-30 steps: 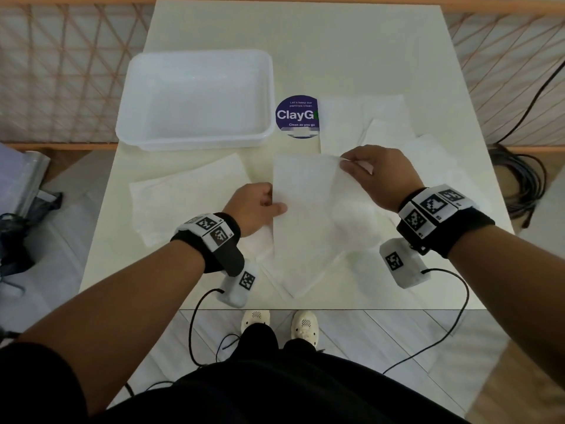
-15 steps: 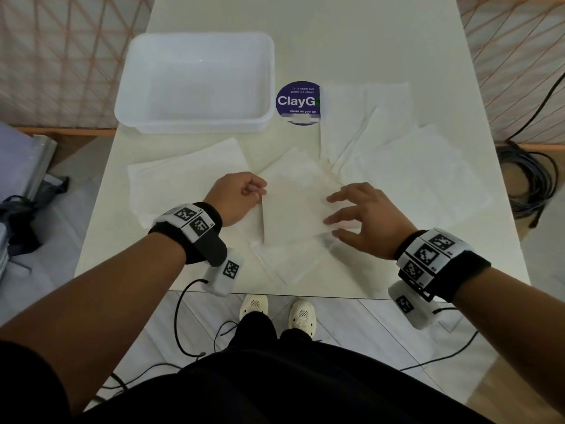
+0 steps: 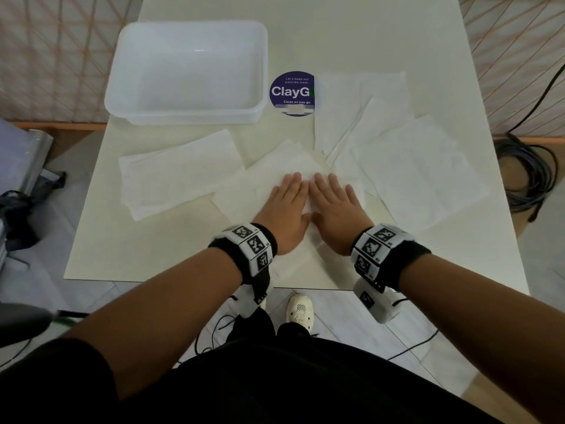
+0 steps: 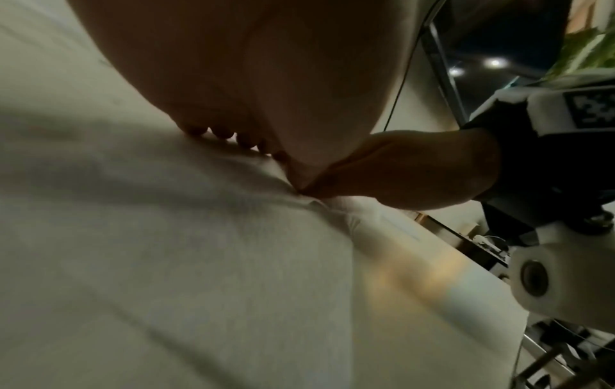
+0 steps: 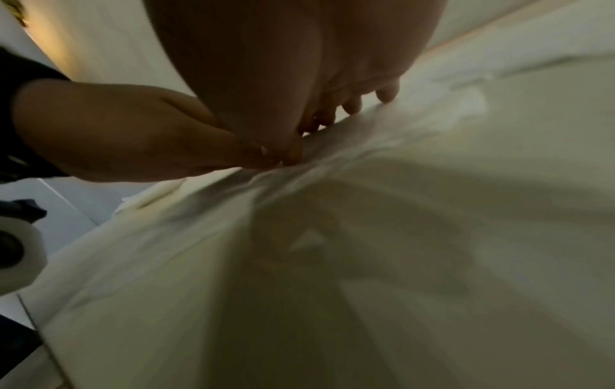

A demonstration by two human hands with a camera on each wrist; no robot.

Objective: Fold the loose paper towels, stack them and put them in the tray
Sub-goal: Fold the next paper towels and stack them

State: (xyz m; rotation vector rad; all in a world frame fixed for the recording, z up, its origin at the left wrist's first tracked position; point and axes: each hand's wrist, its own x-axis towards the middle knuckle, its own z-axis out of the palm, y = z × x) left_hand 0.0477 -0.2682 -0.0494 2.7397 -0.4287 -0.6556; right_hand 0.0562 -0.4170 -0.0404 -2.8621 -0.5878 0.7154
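Note:
A folded white paper towel (image 3: pixel 286 162) lies at the table's near middle, on top of another loose sheet. My left hand (image 3: pixel 287 206) and right hand (image 3: pixel 334 206) lie flat on it side by side, fingers straight, pressing it down. The wrist views show the fingertips (image 4: pixel 219 133) of the left and the fingertips (image 5: pixel 352 105) of the right touching the towel, thumbs meeting. A folded towel (image 3: pixel 180 172) lies to the left. Several loose towels (image 3: pixel 419 166) overlap at the right. The clear plastic tray (image 3: pixel 260 65) stands at the back left with nothing in it.
A round purple sticker (image 3: pixel 292 93) sits on the table between the tray and the loose towels. The near table edge (image 3: pixel 153 278) is just behind my wrists. Cables (image 3: pixel 532 169) lie on the floor at the right.
My right hand folded the lifted sheet over and let it go. Both hands then came together and flattened on the folded towel.

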